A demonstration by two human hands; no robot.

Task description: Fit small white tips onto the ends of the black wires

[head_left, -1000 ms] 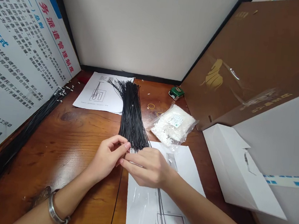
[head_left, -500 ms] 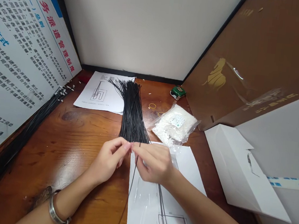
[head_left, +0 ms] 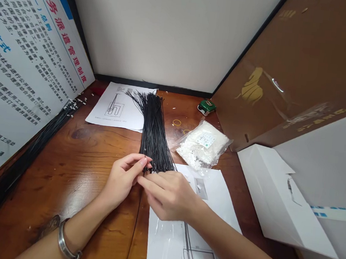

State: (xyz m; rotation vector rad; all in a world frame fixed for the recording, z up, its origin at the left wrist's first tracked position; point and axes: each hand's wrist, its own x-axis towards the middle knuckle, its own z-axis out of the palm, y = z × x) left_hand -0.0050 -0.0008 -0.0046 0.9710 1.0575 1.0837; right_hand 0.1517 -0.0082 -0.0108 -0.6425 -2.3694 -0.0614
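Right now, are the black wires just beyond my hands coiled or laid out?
Laid out: the black wires stretch lengthwise, their far ends fanning out.

Soft, moderate light fell on the wooden tabletop [head_left: 95, 166].
Left of the black wire bundle [head_left: 157, 132], glare whitened the wood; right of it, a bright streak marked the brown cardboard box [head_left: 310, 57]; distortion stretched the view's edges.

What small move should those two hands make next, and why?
Perhaps raise the left hand and right hand slightly, together, clear of the black wire bundle. Their fingers are close together right at its near end, where anything pinched is hard to tell from the wires around it.
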